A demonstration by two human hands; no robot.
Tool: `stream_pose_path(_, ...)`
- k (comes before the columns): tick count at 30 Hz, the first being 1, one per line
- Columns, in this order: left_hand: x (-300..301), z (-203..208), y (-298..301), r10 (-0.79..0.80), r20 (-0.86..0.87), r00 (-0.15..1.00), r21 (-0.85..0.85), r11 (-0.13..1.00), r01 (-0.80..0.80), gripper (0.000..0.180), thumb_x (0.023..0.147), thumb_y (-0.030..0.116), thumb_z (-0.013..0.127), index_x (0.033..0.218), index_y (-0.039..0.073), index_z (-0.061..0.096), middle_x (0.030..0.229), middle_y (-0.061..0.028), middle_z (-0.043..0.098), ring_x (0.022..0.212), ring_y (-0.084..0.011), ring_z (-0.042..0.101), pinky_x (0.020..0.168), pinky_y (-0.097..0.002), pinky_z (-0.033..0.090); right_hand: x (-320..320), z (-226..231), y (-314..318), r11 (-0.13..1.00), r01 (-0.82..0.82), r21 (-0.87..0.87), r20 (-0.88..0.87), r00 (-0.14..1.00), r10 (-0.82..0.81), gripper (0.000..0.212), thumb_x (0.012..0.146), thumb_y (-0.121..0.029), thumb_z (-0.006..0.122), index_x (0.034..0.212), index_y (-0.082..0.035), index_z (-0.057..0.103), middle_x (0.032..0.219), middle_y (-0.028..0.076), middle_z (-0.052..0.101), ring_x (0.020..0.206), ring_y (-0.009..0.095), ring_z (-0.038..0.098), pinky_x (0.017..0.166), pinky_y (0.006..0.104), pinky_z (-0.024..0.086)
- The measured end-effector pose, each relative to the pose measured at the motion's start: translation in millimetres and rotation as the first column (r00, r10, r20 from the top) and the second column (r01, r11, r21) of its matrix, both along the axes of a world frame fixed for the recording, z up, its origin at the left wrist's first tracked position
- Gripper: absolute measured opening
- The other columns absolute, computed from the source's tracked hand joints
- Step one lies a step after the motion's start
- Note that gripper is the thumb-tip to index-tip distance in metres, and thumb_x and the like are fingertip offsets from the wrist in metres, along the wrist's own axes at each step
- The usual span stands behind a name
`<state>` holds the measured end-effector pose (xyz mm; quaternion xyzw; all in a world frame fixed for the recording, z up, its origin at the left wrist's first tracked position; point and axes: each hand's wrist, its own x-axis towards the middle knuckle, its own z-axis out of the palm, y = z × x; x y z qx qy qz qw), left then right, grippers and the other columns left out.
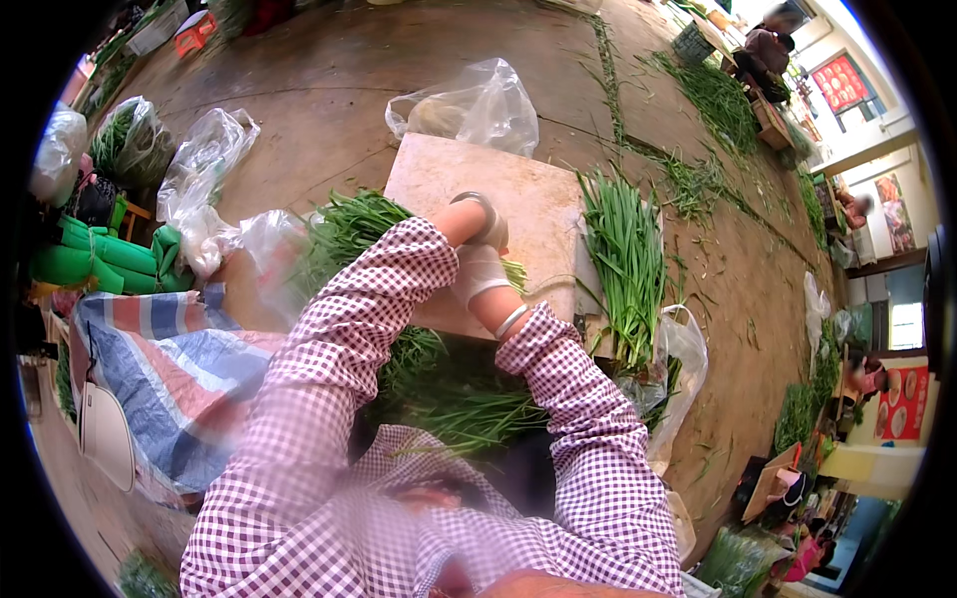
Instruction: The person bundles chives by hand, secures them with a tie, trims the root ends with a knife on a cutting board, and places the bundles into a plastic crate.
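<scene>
Chives [515, 274] show pale stem ends beside the left hand [486, 217] and right hand [480, 274], overlapping above the tabletop [439, 169]. Neither hand's grip can be told: the fingers are hidden.

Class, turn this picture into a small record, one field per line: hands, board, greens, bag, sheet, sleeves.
Hands: left hand and right hand, close together over the board; exact grip unclear
Board: pale, flat board, partly covered by the arms
Stems: pale stems showing beside the hands
Greens, right: long-leaved bunch beside the board
Greens, left: leafy pile, partly behind a sleeve
Bag: clear bag at the board's far side
Sheet: striped sheet, left
Sleeves: checked sleeves
</scene>
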<state>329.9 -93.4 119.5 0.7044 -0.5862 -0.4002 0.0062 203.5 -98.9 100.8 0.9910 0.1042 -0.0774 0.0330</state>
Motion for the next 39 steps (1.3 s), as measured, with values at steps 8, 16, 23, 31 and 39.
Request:
stream_pose_path(8,-23,-1,66,0.802,-0.475,0.364,-0.579,0.027,-0.815,0.016,0.081,0.015,0.069,0.093,0.005,0.068,0.083,-0.0119,0.071,0.074,-0.0196,0.066,0.070,-0.0338,0.052,41,-9,-36,0.927,0.310,0.212,-0.341,0.912,-0.227,0.020,0.087,-0.017,0.058,0.095,-0.009,0.074,0.103,0.016,0.071,0.096,0.031,0.068,0.081,0.0382,0.054)
stream_pose_path(16,-125,5,94,0.890,-0.135,0.435,-0.168,0.412,-0.896,0.059,0.089,0.059,0.051,0.094,0.004,0.071,0.087,-0.0174,0.071,0.082,-0.0306,0.068,0.075,-0.0390,0.052,47,-54,-71,0.738,0.518,0.433,-0.504,0.818,-0.278,0.023,0.085,-0.010,0.064,0.104,0.002,0.068,0.078,0.015,0.070,0.063,0.027,0.070,0.057,0.0352,0.055)
stream_pose_path(23,-127,-72,92,0.904,-0.389,0.177,-0.133,0.135,-0.982,0.037,0.092,0.037,0.059,0.104,0.004,0.070,0.096,-0.0170,0.071,0.091,-0.0301,0.068,0.080,-0.0402,0.051,22,-50,-46,0.489,0.551,0.677,-0.319,0.817,-0.480,0.015,0.084,-0.007,0.066,0.096,0.001,0.068,0.075,0.013,0.068,0.062,0.021,0.068,0.055,0.0331,0.054)
stream_pose_path(31,-132,-35,84,0.911,-0.108,0.398,-0.331,0.344,-0.879,0.024,0.092,0.029,0.056,0.103,0.015,0.071,0.097,-0.0146,0.070,0.092,-0.0360,0.066,0.080,-0.0443,0.052,3,-65,-48,0.425,0.499,0.755,-0.140,0.757,-0.638,0.006,0.083,-0.010,0.066,0.089,-0.007,0.068,0.079,0.014,0.068,0.067,0.024,0.068,0.064,0.0356,0.053)
stream_pose_path(39,-79,-27,89,0.733,0.444,0.516,-0.611,0.669,-0.424,0.015,0.081,0.018,0.058,0.071,0.014,0.070,0.073,-0.0119,0.068,0.073,-0.0291,0.069,0.065,-0.0410,0.053,-48,-44,-31,0.941,0.016,0.337,0.662,0.707,-0.249,0.007,0.083,-0.023,0.062,0.082,-0.016,0.063,0.073,0.006,0.057,0.073,0.028,0.058,0.062,0.0419,0.047)
